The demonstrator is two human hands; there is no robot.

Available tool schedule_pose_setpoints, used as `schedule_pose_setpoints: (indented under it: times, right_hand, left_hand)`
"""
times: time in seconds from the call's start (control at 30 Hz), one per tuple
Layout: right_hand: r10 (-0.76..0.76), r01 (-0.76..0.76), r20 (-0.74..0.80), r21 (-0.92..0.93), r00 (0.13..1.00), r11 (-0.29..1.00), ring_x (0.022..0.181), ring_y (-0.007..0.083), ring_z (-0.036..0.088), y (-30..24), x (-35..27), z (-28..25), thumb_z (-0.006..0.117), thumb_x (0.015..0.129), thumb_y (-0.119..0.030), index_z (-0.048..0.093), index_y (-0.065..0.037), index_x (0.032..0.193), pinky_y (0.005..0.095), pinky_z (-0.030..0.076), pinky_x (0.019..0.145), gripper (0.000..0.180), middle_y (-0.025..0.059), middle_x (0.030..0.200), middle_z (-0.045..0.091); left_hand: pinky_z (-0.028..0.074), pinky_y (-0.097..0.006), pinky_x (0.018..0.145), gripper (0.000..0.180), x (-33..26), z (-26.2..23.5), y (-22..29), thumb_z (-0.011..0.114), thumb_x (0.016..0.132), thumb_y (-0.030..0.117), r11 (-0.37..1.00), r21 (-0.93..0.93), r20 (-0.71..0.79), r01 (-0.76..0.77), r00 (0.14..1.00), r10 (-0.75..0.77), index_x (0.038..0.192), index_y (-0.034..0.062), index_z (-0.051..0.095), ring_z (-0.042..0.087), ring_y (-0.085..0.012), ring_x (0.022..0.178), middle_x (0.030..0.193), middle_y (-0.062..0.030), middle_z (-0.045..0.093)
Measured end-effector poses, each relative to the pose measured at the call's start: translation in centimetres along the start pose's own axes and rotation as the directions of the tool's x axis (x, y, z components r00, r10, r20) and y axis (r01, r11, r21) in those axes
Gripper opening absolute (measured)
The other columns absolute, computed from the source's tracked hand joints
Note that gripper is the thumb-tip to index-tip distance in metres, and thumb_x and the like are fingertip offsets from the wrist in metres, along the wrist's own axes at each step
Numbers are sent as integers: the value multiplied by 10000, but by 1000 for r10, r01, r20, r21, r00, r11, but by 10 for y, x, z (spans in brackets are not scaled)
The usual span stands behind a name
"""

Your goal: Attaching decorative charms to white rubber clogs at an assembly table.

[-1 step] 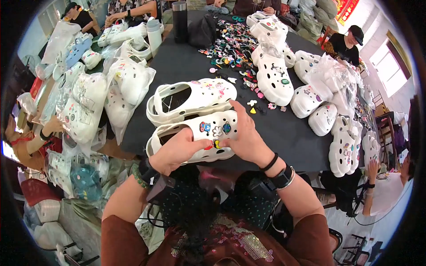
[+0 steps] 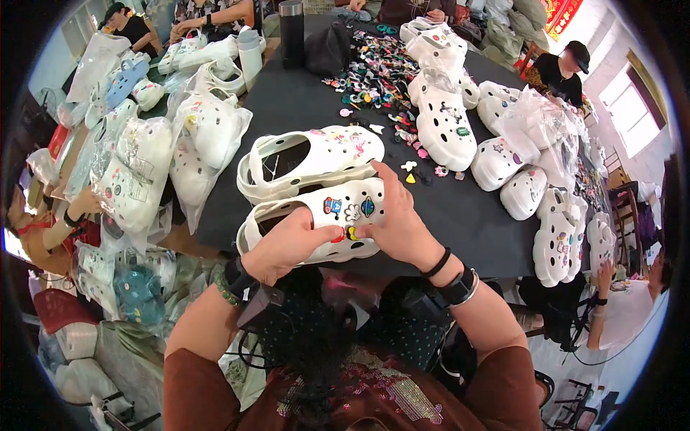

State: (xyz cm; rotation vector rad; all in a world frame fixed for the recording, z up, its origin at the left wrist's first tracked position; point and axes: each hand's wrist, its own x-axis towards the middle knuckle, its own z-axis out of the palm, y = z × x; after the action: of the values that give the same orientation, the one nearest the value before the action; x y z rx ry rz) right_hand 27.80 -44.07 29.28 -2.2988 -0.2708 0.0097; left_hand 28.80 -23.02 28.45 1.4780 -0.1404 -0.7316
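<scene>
A white clog [image 2: 316,203] lies on its sole at the near edge of the dark table, toe to the right. My left hand [image 2: 284,243] grips its near side, with the thumb by a red and yellow charm [image 2: 350,233] on the upper. My right hand [image 2: 401,226] is wrapped round the toe end, its thumb against the same charm and its forefinger stretched along the toe. A blue and red charm [image 2: 332,206], a white glove-shaped charm [image 2: 351,212] and a planet charm [image 2: 367,207] sit on the upper. A second white clog [image 2: 316,158] with pink charms lies just behind, touching the first.
A heap of loose colourful charms [image 2: 381,72] spreads over the far table [image 2: 280,90]. Charmed white clogs [image 2: 445,129] line the right side; bagged clogs [image 2: 208,129] are piled at left. A black tumbler [image 2: 291,36] stands at the back beside a black bag [image 2: 327,52]. Other people sit around.
</scene>
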Motion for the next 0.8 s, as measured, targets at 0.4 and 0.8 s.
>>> schedule_pose_setpoints:
  times: [0.4,0.8]
  right_hand:
    - [-65,52,72,169,995,984,1355,357,327,16,-1,-9,838,704,-155,227,-73,1493,453,281,1134,1001,170,1465,354]
    - [-161,161,-35,-7,986,987,1382,374,321,20,-12,0,856,683,-209,419,-119,1402,464,300,1125,846,190,1482,348]
  left_hand:
    - [497,-288,917,493,3,11,10,742,821,69,988,57,-67,-142,987,146,1273,-8,558,615,-119,1048,1178,-64,654]
    - [492,-294,924,484,3,12,9,721,828,43,984,22,-42,-177,983,177,1282,5,558,608,-120,1056,1189,-56,648]
